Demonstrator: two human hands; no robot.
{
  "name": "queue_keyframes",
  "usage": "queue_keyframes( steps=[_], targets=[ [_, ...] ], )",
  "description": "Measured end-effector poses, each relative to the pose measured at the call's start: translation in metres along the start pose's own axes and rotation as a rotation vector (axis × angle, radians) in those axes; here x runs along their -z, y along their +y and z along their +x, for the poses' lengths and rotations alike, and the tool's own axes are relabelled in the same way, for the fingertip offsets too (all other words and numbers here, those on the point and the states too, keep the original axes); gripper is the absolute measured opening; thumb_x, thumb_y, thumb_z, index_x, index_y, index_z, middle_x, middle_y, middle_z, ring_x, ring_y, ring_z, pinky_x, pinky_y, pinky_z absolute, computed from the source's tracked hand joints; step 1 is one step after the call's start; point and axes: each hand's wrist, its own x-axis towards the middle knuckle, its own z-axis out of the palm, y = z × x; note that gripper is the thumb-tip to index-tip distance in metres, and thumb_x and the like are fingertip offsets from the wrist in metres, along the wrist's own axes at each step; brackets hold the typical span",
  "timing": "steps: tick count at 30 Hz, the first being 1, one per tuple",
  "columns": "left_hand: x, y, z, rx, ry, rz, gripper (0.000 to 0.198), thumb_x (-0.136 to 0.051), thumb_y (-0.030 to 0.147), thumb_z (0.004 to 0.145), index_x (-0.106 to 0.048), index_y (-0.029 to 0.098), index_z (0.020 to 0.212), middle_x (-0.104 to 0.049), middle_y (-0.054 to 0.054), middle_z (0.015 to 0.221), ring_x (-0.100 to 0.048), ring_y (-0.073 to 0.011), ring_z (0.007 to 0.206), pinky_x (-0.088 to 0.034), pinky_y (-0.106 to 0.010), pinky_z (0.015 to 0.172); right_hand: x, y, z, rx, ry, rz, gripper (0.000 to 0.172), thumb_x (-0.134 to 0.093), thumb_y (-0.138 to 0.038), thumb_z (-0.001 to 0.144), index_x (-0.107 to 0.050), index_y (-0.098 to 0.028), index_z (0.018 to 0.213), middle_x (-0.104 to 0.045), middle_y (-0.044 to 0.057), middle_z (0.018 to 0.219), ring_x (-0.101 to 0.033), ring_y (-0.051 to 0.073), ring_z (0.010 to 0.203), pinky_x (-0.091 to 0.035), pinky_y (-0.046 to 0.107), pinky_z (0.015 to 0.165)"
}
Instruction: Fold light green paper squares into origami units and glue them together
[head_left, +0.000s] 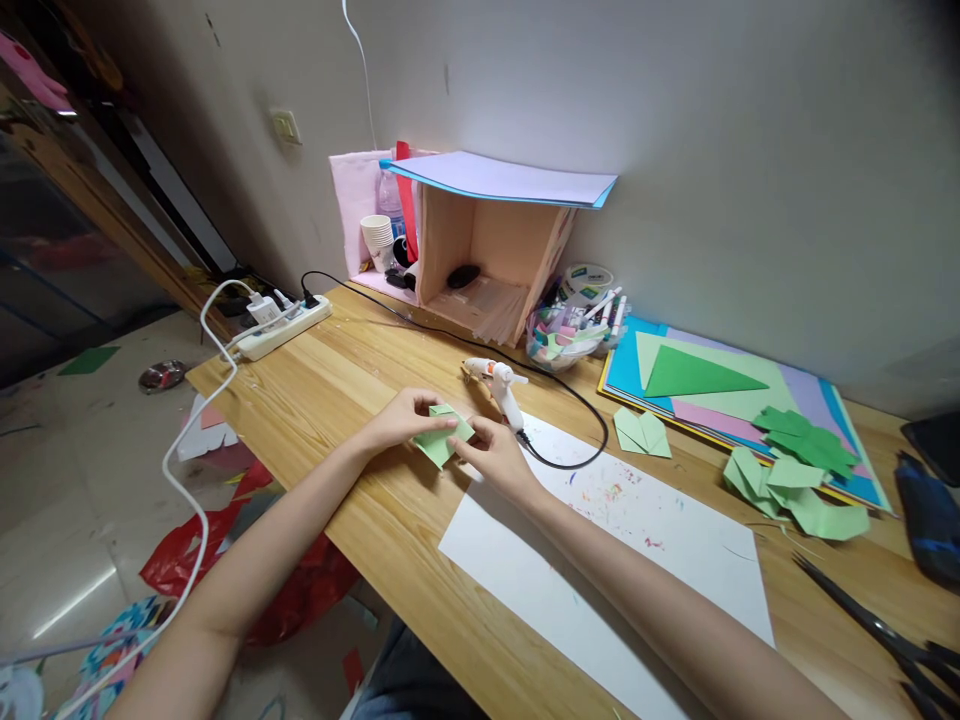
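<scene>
A folded light green paper [438,444] is held between both hands above the wooden table, near its front edge. My left hand [401,418] pinches its upper left side, the thumb lying on the paper. My right hand [495,452] grips the right corner between thumb and fingers. Just behind my right hand stands a white glue gun [504,388], its black cable curling to the right. Under my right forearm lies a white sheet [600,520] with coloured marks. A folded light green piece [642,433] rests beyond the sheet.
Dark scissors [862,615] lie at the right, near green paper pieces [795,490] and stacked coloured sheets [697,410]. At the back stand a cardboard box [495,240] and a filled plastic container [566,335]. A power strip [283,328] sits at the table's left end.
</scene>
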Motion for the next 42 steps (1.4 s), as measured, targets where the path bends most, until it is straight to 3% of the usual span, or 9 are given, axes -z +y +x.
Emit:
queue_keyframes(
  steps=[3, 9, 15, 24, 29, 33, 42],
  targets=[
    [0.001, 0.000, 0.001, -0.002, 0.031, -0.024, 0.030, -0.068, 0.038, 0.062, -0.061, 0.011, 0.070, -0.056, 0.002, 0.061, -0.049, -0.0079, 0.054, -0.036, -0.017, 0.047, 0.002, -0.001, 0.001, 0.016, -0.053, 0.025, 0.021, -0.060, -0.036, 0.071, -0.056, -0.015, 0.071, -0.059, 0.001, 0.064, -0.055, 0.013, 0.058, -0.045, 0.027, 0.057],
    [0.006, 0.000, 0.001, -0.014, 0.092, -0.048, 0.030, -0.069, 0.038, 0.061, -0.061, 0.011, 0.072, -0.058, 0.001, 0.064, -0.052, -0.0095, 0.056, -0.038, -0.019, 0.049, 0.005, -0.003, 0.003, -0.026, -0.037, 0.183, 0.023, -0.060, -0.037, 0.072, -0.052, -0.016, 0.068, -0.057, 0.000, 0.062, -0.056, 0.012, 0.059, -0.046, 0.027, 0.060],
    [0.013, -0.002, -0.001, -0.014, 0.013, -0.036, 0.032, -0.069, 0.034, 0.061, -0.065, 0.012, 0.084, -0.065, -0.004, 0.080, -0.057, -0.0134, 0.069, -0.043, -0.021, 0.060, 0.005, 0.000, 0.003, 0.009, 0.001, 0.193, 0.022, -0.057, -0.037, 0.075, -0.056, -0.016, 0.071, -0.057, 0.000, 0.068, -0.054, 0.011, 0.062, -0.046, 0.025, 0.061],
    [0.014, -0.001, 0.000, -0.014, 0.016, 0.000, 0.036, -0.069, 0.035, 0.060, -0.065, 0.011, 0.087, -0.066, -0.006, 0.081, -0.058, -0.0158, 0.072, -0.045, -0.025, 0.064, 0.004, -0.003, 0.001, -0.018, 0.058, 0.272, 0.024, -0.055, -0.040, 0.076, -0.057, -0.016, 0.075, -0.056, -0.001, 0.065, -0.055, 0.011, 0.058, -0.048, 0.026, 0.058],
    [0.011, 0.003, -0.002, -0.035, -0.094, 0.046, 0.036, -0.068, 0.033, 0.063, -0.064, 0.012, 0.091, -0.065, -0.006, 0.085, -0.058, -0.0157, 0.075, -0.045, -0.025, 0.067, 0.002, -0.004, 0.000, 0.005, 0.079, 0.207, 0.022, -0.065, -0.036, 0.068, -0.057, -0.016, 0.072, -0.059, 0.001, 0.067, -0.055, 0.011, 0.057, -0.047, 0.025, 0.055],
    [0.011, 0.002, -0.003, -0.052, -0.137, 0.081, 0.036, -0.068, 0.032, 0.063, -0.063, 0.012, 0.093, -0.064, -0.006, 0.088, -0.058, -0.0157, 0.078, -0.045, -0.025, 0.069, 0.001, -0.003, 0.000, -0.006, 0.079, 0.196, 0.022, -0.061, -0.037, 0.071, -0.057, -0.015, 0.065, -0.058, 0.001, 0.064, -0.054, 0.011, 0.055, -0.047, 0.025, 0.055],
    [0.011, -0.003, -0.002, 0.028, -0.197, 0.071, 0.029, -0.068, 0.032, 0.063, -0.063, 0.010, 0.081, -0.064, -0.004, 0.076, -0.058, -0.0134, 0.068, -0.045, -0.023, 0.062, 0.002, -0.006, -0.002, 0.023, 0.072, 0.140, 0.028, -0.058, -0.043, 0.072, -0.060, -0.015, 0.072, -0.058, 0.001, 0.065, -0.053, 0.011, 0.057, -0.044, 0.023, 0.053]
  ],
)
